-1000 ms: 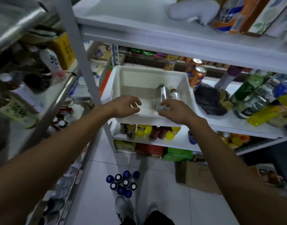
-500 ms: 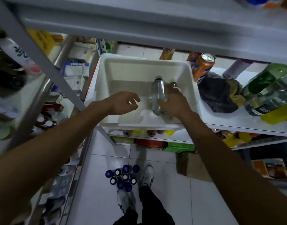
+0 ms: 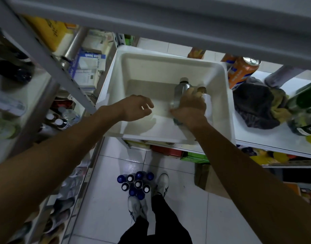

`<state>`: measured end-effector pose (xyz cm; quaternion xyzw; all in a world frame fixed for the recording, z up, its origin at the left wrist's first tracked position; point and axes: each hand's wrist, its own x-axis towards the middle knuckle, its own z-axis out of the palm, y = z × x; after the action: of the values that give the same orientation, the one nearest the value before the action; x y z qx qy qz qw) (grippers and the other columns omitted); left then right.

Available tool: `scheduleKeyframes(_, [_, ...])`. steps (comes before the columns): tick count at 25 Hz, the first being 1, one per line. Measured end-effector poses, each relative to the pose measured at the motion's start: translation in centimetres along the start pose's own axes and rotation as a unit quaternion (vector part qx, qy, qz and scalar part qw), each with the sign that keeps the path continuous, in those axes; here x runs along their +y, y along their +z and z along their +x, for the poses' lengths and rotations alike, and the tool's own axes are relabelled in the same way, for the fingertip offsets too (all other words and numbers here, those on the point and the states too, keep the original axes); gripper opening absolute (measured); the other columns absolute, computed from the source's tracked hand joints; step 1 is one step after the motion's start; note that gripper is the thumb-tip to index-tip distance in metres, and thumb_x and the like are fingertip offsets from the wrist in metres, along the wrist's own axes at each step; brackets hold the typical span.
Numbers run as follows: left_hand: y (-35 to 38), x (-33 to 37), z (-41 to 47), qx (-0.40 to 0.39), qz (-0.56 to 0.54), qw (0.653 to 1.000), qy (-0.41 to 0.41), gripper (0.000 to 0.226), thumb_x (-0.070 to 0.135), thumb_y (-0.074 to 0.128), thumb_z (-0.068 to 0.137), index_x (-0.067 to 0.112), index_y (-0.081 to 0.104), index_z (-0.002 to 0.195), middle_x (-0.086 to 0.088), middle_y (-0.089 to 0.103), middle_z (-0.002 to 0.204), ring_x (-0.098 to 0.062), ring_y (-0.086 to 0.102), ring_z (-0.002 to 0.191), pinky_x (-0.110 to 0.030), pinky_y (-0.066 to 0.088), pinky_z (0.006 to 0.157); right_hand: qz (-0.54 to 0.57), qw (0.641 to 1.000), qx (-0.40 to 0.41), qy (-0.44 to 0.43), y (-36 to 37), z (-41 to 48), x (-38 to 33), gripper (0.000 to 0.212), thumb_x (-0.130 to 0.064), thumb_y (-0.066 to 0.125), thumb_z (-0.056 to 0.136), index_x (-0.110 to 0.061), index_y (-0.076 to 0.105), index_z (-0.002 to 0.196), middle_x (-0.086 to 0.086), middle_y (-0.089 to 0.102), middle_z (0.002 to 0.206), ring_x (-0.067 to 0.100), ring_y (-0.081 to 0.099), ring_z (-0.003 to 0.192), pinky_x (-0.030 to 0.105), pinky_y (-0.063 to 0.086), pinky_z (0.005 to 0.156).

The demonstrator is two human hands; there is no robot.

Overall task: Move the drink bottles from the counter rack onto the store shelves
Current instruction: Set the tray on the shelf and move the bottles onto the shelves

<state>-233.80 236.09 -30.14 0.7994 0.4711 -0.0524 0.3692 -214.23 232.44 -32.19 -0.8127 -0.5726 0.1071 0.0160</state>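
Head view: right grip wraps clear bottle in bin; left grip slack, empty.

Bin on a shelf, centre of frame.
Two bottles are inside, at its right; can and cloth sit right of it.
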Motion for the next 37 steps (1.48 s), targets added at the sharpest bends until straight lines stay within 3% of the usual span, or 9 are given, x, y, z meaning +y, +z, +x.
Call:
scheduleKeyframes(4, [0.0,-0.4,-0.6,0.004,-0.004,1.0,-0.008,0.027,0.025,0.054,0.096,0.018,0.062,0.121,-0.003,0.066,0.116,-0.015,0.06,0.096,-0.025,0.043,0.084,0.028,0.998,0.023,-0.057,0.6,-0.8,0.0,0.068,-0.043,0.075,0.073,-0.002,0.047,0.121,0.014,0.056,0.111,0.03,0.057,0.101,0.032,0.042,0.075])
scheduleKeyframes(7, [-0.3,-0.6,-1.3,0.011,-0.01,1.0,-0.01,0.028,0.023,0.053,0.096,0.018,0.061,0.122,-0.004,0.066,0.118,-0.017,0.06,0.098,-0.027,0.043,0.085,0.104,0.994,-0.044,-0.008,0.9,-1.1,-0.7,0.067,-0.055,0.068,0.073,-0.008,0.054,0.119,0.01,0.06,0.11,0.029,0.061,0.1,0.037,0.053,0.084])
scheduleKeyframes(11, [-0.7,-0.6,-2.3,0.032,-0.019,0.999,-0.013,0.03,0.025,0.053,0.096,0.017,0.06,0.124,-0.004,0.065,0.118,-0.015,0.057,0.097,-0.026,0.042,0.084,0.334,0.928,-0.151,0.07,0.1,-1.2,-1.0,0.04,-0.051,0.071,0.07,-0.019,0.055,0.087,0.005,0.068,0.09,0.023,0.07,0.08,0.039,0.061,0.069])
scheduleKeyframes(15, [-0.4,-0.5,-3.9,0.05,-0.038,0.998,-0.017,0.035,0.037,0.047,0.1,0.014,0.062,0.122,-0.006,0.065,0.118,-0.017,0.058,0.1,-0.029,0.043,0.086,0.475,0.861,-0.167,0.069,-1.3,-3.0,-1.6,0.057,-0.039,0.076,0.073,-0.022,0.043,0.117,-0.003,0.059,0.094,0.013,0.065,0.079,0.024,0.052,0.047])
scheduleKeyframes(19, [-0.6,-0.1,-6.5,0.04,-0.125,0.99,-0.049,0.059,0.059,0.03,0.097,0.017,0.059,0.125,-0.001,0.066,0.114,-0.018,0.059,0.104,-0.033,0.044,0.091,0.552,0.821,-0.142,0.024,-2.6,-5.1,-2.3,0.05,-0.032,0.075,0.074,-0.021,0.05,0.116,0.0,0.065,0.093,0.014,0.068,0.077,0.025,0.053,0.048])
scheduleKeyframes(23, [-1.1,0.6,-9.1,0.051,-0.135,0.989,-0.023,0.045,0.052,0.039,0.098,0.018,0.066,0.11,0.002,0.066,0.109,-0.016,0.059,0.104,-0.03,0.044,0.088,0.588,0.798,-0.129,-0.013,-3.9,-7.4,-3.3,0.05,-0.034,0.074,0.073,-0.018,0.057,0.117,-0.001,0.067,0.094,0.014,0.07,0.081,0.03,0.057,0.057])
scheduleKeyframes(27, [-1.4,1.0,-12.6,0.082,-0.258,0.963,-0.012,0.029,0.042,0.047,0.098,0.022,0.067,0.098,0.002,0.068,0.099,-0.018,0.062,0.101,-0.031,0.046,0.091,0.616,0.778,-0.111,-0.052,-5.1,-10.1,-4.8,0.055,-0.037,0.071,0.067,-0.02,0.059,0.119,-0.003,0.068,0.092,0.01,0.071,0.079,0.035,0.057,0.063])
scheduleKeyframes(31, [-1.6,0.7,-16.3,0.079,-0.409,0.909,0.009,0.043,0.031,0.066,0.086,-0.004,0.063,0.112,-0.017,0.069,0.109,-0.031,0.063,0.104,-0.041,0.046,0.102,0.626,0.764,-0.124,-0.092,-6.0,-12.6,-6.2,0.063,-0.032,0.077,0.078,-0.02,0.047,0.133,0.0,0.067,0.109,0.013,0.071,0.091,0.028,0.056,0.064])
scheduleKeyframes(37, [-0.9,-1.6,-23.4,0.127,-0.451,0.883,0.004,0.058,0.034,0.081,0.069,0.006,0.059,0.114,-0.009,0.071,0.103,-0.023,0.069,0.097,-0.038,0.052,0.095,0.585,0.762,-0.204,-0.188,-7.6,-16.2,-9.7,0.035,-0.015,0.071,0.089,-0.018,0.054,0.119,-0.009,0.076,0.093,0.009,0.072,0.085,0.02,0.054,0.064])
